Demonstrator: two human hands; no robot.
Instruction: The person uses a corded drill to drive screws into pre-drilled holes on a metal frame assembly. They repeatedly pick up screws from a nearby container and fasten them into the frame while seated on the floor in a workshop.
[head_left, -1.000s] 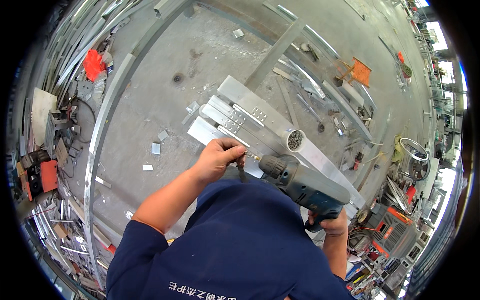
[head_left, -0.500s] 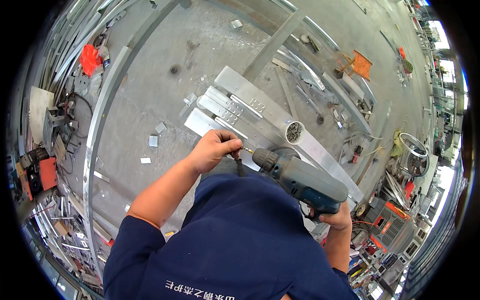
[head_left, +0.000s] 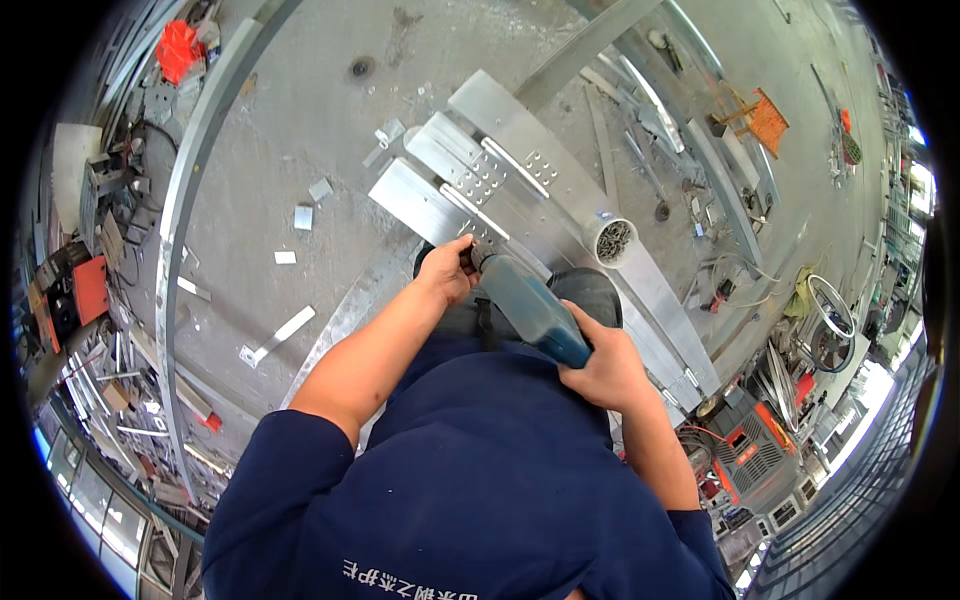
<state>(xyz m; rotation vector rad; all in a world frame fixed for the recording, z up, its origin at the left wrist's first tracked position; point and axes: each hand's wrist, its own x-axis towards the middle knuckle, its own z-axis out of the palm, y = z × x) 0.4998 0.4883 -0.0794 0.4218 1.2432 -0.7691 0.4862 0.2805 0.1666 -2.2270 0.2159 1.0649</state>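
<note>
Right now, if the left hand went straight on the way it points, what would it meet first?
Probably the nearest silver metal panel; the left hand overlaps it in view, but depth is unclear.

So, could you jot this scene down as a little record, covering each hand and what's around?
Right hand: holds the rear of a blue-grey drill
Left hand: fingers at the drill's nose; exact contact unclear
Ahead: long, flat metal plates, side by side
Container: white tub of small metal pieces, on the plates
Upper right: orange-topped stool
</note>
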